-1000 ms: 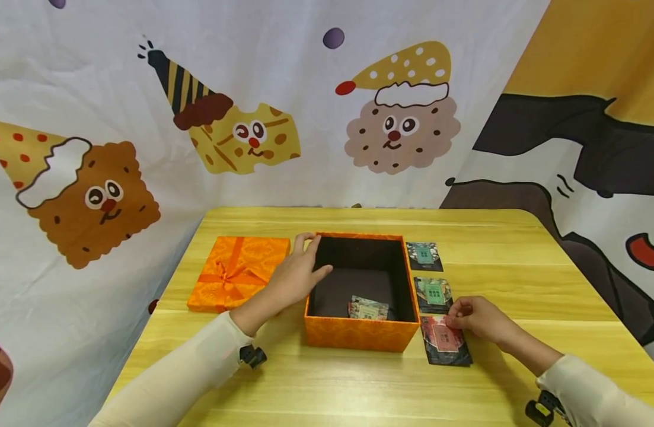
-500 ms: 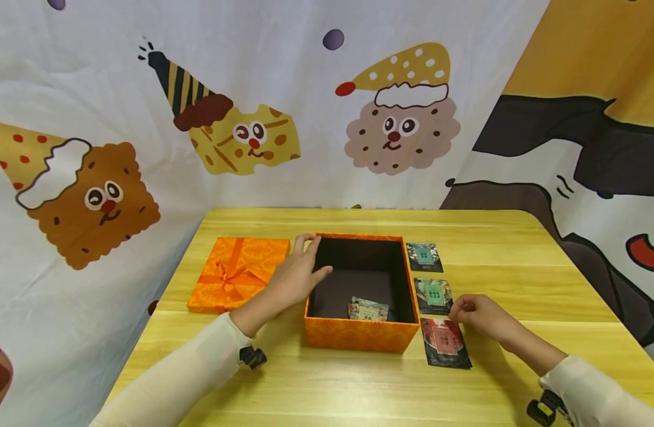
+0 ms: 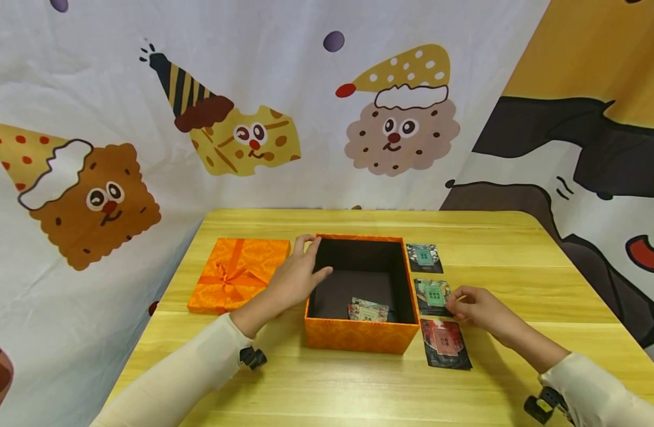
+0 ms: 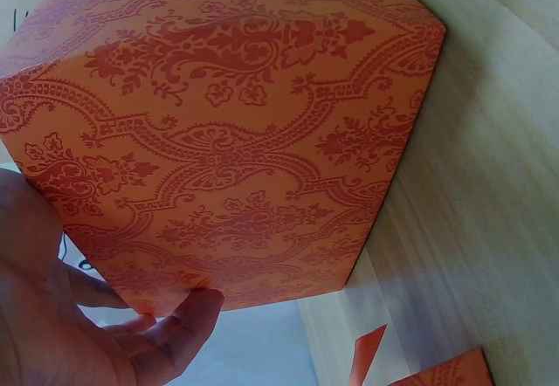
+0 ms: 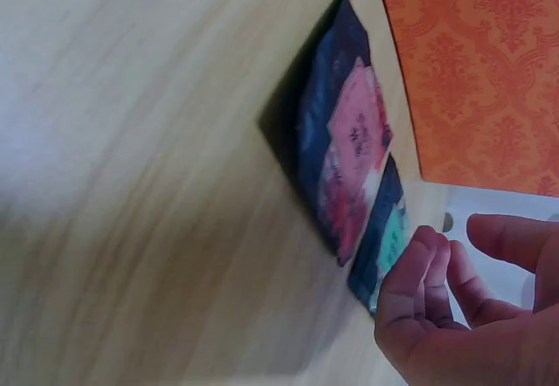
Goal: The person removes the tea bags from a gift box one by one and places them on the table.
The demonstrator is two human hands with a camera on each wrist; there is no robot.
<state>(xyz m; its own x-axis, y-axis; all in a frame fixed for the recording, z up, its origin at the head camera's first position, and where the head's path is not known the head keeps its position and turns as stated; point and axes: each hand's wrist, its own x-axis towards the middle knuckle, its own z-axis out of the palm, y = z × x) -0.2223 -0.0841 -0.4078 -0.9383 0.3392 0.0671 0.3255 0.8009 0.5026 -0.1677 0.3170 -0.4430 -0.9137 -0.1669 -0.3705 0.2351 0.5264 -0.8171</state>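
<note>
An orange patterned box stands without its lid on the table, its dark inside facing up. My left hand holds its left rim near the back corner, thumb over the inside. In the left wrist view the fingertips touch the outer wall. To the right of the box lie three flat sachets in a column: teal-labelled, green-labelled and red-labelled. My right hand is at the green-labelled sachet's right edge, fingers loosely bent, thumb apart, holding nothing. More sachets lie inside the box.
Left of the box lies its orange lid, tied with a ribbon bow. All of it is on a light wooden table. Behind the table hangs a cartoon-printed cloth.
My right hand has left the top edge of the red-labelled sachet and moved up to the right edge of the green-labelled one. The left hand has stayed on the box.
</note>
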